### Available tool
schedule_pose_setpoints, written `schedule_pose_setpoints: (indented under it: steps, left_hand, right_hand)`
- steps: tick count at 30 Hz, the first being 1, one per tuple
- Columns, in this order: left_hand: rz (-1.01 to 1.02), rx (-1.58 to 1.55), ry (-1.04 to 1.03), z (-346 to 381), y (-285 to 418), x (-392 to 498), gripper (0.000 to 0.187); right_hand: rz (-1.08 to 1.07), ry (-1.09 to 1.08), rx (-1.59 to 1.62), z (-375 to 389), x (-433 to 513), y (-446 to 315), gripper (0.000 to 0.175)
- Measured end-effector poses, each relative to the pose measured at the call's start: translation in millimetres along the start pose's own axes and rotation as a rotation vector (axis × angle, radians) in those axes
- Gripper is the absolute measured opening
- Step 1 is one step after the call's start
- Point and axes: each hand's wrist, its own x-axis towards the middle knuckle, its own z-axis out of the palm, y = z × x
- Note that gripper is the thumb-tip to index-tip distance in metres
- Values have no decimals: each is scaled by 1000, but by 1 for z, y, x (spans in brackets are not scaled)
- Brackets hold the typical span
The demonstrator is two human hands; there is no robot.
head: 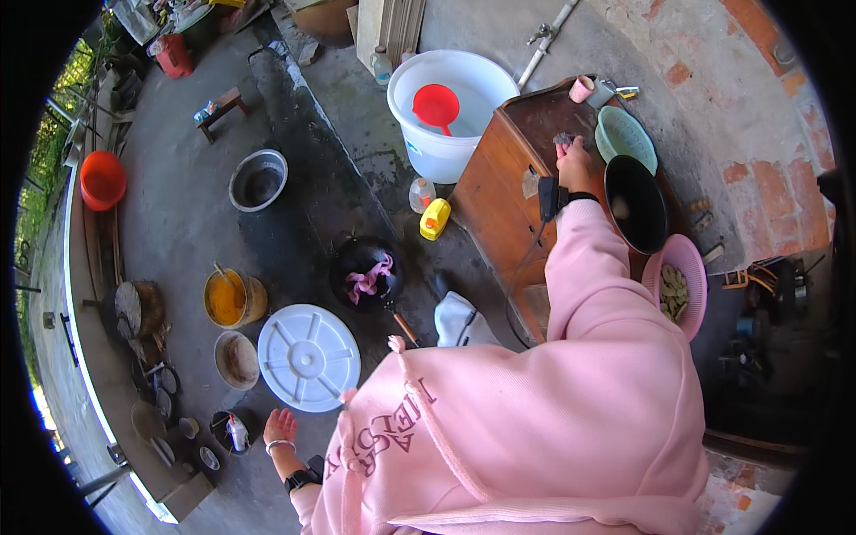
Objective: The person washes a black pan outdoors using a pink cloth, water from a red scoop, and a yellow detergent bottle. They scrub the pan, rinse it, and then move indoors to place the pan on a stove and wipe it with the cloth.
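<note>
My right hand (572,160) reaches over the top of a brown wooden cabinet (545,110), its fingers closed on a grey scouring pad (563,138). Beside it on the cabinet stand a pale green plastic basket (626,139), a black basin (635,204) and a pink cup (582,89). My left hand (281,426) hangs low at the other side, palm up with fingers apart and nothing in it, near a round white plastic lid (309,358). On the floor between them sits a black wok (348,264) with a wooden handle and a pink cloth (368,276) inside.
A large white tub (435,157) with a red dipper (436,105) stands against the cabinet; a yellow container (435,219) is near its foot. A metal basin (258,180), a bucket with orange contents (257,301) and a low wooden stool (227,107) stand farther left. A pink basket (692,281) holds green pieces.
</note>
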Motion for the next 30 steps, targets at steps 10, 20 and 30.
schedule_pose_setpoints:
  steps: [10, 20, 30]
  left_hand:
    - [-87, -34, 104, -28, -25, 4, 37]
    - [-204, 104, 172, 105, -22, 18, 38]
    - [-363, 130, 117, 327, -16, 68, 34]
  right_hand:
    - [-842, -716, -939, 5, -67, 53, 32]
    - [364, -649, -650, 153, -5, 279, 9]
    - [375, -84, -866, 220, 239, 412, 17]
